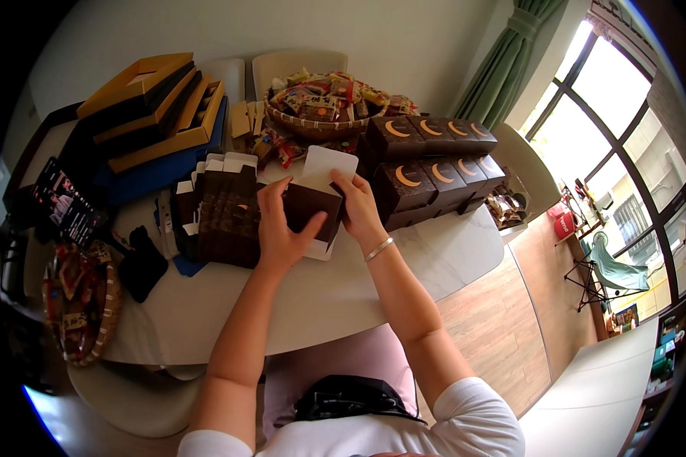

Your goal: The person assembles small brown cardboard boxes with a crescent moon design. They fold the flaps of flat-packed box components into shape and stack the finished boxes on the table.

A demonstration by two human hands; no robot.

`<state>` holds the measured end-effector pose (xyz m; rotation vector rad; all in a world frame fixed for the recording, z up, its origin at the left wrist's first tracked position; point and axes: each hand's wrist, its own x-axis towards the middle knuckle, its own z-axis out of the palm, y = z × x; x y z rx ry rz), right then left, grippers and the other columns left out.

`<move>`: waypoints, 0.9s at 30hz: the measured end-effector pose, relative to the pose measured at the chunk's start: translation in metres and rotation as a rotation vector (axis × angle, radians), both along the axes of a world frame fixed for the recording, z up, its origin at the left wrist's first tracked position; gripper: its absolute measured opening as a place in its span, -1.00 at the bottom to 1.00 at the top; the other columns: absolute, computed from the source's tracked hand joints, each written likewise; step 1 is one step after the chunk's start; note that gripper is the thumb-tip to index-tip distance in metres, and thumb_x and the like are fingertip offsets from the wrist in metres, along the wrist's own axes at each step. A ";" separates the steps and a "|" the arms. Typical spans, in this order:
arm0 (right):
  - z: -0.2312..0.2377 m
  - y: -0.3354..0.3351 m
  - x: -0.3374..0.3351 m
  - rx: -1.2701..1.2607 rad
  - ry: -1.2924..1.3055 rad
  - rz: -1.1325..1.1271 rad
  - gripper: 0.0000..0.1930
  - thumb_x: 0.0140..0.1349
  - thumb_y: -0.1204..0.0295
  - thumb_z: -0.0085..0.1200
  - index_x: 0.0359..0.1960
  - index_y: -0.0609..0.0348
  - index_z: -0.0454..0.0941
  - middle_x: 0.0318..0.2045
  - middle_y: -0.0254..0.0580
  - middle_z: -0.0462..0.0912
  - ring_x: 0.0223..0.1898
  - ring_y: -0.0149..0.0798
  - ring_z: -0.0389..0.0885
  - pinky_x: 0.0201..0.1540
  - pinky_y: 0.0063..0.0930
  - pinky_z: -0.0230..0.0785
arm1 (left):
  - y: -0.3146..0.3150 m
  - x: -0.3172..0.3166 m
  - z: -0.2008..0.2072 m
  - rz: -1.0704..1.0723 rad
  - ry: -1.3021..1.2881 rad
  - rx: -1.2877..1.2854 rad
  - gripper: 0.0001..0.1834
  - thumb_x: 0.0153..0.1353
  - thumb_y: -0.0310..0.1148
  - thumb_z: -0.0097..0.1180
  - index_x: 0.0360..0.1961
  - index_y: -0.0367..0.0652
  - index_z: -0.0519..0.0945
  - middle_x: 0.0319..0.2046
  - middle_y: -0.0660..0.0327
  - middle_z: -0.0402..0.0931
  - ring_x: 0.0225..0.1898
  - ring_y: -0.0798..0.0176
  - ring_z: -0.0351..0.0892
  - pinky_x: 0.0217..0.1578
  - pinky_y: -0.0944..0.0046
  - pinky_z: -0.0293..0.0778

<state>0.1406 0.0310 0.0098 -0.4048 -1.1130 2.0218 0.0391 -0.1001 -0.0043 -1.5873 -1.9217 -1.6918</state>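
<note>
Between my hands is a dark brown folding carton with a white inner flap standing up at its far end. My left hand grips its left side, thumb across the brown face. On the right edge, my right hand pinches the carton near the white flap. Just left of it lies a row of flat, unfolded brown cartons with white flaps. To the right, made-up brown boxes with golden crescents stand stacked in two tiers.
Behind the cartons sits a wicker basket heaped with wrapped packets; another basket is at the left edge. Black and gold trays pile up at the back left. A lit phone screen stands near a black cloth item on the white table.
</note>
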 end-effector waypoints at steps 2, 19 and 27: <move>0.003 -0.003 0.000 0.010 0.009 -0.024 -0.77 0.41 0.38 0.05 -0.07 0.27 0.61 -0.18 -0.29 0.69 -0.21 -0.47 0.61 -0.16 -0.55 0.47 | -0.006 0.011 0.010 -0.016 -0.018 -0.070 0.08 -0.09 -0.13 0.52 0.37 -0.15 0.09 0.19 0.05 0.19 0.19 0.01 0.36 0.11 0.06 0.41; -0.004 -0.008 0.000 0.294 0.047 -0.056 -0.74 0.39 0.35 0.08 0.00 0.24 0.56 -0.13 -0.34 0.66 -0.10 -0.48 0.55 0.00 -0.56 0.37 | -0.008 0.020 0.016 0.041 -0.028 -0.287 0.14 -0.23 -0.21 0.53 0.36 -0.04 0.07 0.17 0.07 0.26 0.11 -0.06 0.49 -0.03 0.02 0.55; 0.000 -0.009 0.003 0.216 0.110 -0.108 -0.43 0.48 -0.04 -0.19 -0.04 0.30 0.58 -0.15 -0.29 0.64 -0.06 -0.43 0.52 0.09 -0.54 0.28 | -0.007 0.020 0.011 0.028 0.055 -0.261 0.15 -0.25 -0.23 0.54 0.35 -0.05 0.07 0.19 0.06 0.25 0.12 -0.08 0.49 -0.03 0.01 0.55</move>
